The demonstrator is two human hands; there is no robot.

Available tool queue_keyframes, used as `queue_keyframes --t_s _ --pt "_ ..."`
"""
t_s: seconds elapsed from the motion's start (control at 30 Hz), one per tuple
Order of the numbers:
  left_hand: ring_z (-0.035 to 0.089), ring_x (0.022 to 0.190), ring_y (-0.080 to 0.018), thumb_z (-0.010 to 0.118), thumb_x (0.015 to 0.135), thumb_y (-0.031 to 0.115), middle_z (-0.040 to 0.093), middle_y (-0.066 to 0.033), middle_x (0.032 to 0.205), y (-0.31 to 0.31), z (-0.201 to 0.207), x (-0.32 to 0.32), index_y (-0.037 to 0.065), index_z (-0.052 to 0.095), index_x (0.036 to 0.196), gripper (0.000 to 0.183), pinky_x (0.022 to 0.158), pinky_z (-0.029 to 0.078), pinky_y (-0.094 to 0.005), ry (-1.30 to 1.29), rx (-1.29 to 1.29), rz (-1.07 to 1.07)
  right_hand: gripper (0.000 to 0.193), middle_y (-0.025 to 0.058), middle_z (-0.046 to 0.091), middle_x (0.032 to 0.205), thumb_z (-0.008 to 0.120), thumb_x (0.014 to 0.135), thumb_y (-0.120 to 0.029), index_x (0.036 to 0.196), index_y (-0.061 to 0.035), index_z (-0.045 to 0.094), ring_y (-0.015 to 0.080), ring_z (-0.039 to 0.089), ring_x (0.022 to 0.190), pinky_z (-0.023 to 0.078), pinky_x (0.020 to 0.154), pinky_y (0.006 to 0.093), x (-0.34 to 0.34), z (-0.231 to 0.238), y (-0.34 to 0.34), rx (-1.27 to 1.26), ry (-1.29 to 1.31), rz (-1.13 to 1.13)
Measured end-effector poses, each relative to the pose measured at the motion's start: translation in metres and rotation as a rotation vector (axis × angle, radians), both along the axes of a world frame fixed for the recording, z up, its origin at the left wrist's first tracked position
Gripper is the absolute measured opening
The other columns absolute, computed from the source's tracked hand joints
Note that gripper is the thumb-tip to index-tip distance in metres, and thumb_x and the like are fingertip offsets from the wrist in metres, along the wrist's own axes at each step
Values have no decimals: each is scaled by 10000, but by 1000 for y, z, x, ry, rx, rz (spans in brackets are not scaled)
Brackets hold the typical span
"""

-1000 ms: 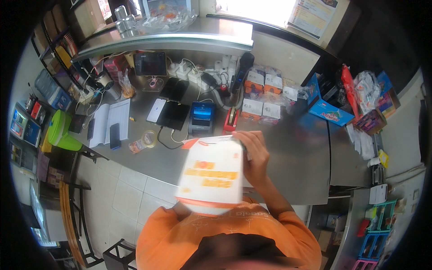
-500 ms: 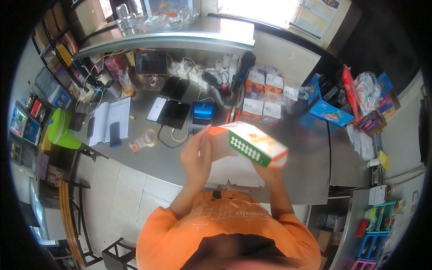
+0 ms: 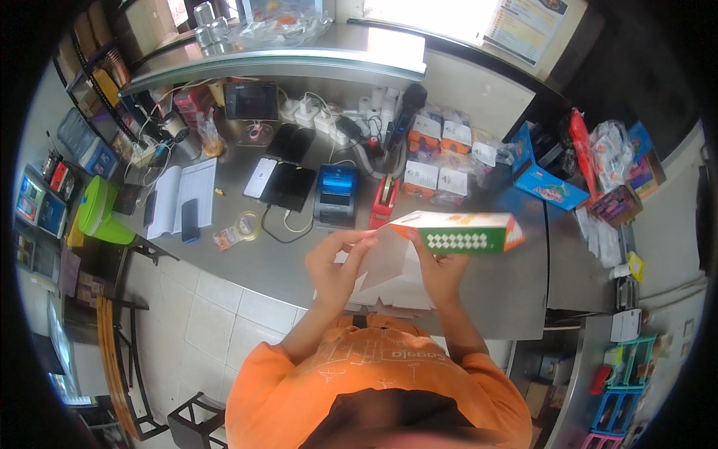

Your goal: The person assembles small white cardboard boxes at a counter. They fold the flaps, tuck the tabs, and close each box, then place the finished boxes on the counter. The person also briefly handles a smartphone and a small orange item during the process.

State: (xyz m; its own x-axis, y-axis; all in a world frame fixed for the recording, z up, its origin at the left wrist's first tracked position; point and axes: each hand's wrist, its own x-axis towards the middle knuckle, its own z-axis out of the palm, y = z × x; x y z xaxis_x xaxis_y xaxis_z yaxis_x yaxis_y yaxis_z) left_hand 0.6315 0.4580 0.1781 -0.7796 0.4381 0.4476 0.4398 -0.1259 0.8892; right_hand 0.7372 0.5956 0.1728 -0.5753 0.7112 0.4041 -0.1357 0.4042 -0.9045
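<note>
Both forearms (image 3: pixel 305 329) are slanted inward. Over the counter (image 3: pixel 505 288), the carton (image 3: pixel 458 242) is pinched by left hand (image 3: pixel 334 266) and right hand (image 3: pixel 443 278), its long axis held crosswise, orange end pointed right

From head height, the view looks steeply down past the orange shirt (image 3: pixel 374 359), rather near to the left hand (image 3: pixel 331 267) and right hand (image 3: pixel 443 275). Its wide fisheye field covers also the steel counter (image 3: pixel 497 299).

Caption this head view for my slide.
Left hand and right hand hold a printed carton at a metal counter.
</note>
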Motion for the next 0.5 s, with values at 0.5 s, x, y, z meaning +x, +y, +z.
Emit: queue_keyframes --t_s 0.5 --pt "655 1001 -172 676 881 14 660 -158 1193 8 9 18 -6 705 1033 156 767 548 -255 -296 297 -270 419 108 637 1198 719 832 42 1228 17 583 176 619 1056 528 873 326 -6 -3 4 256 156 172"
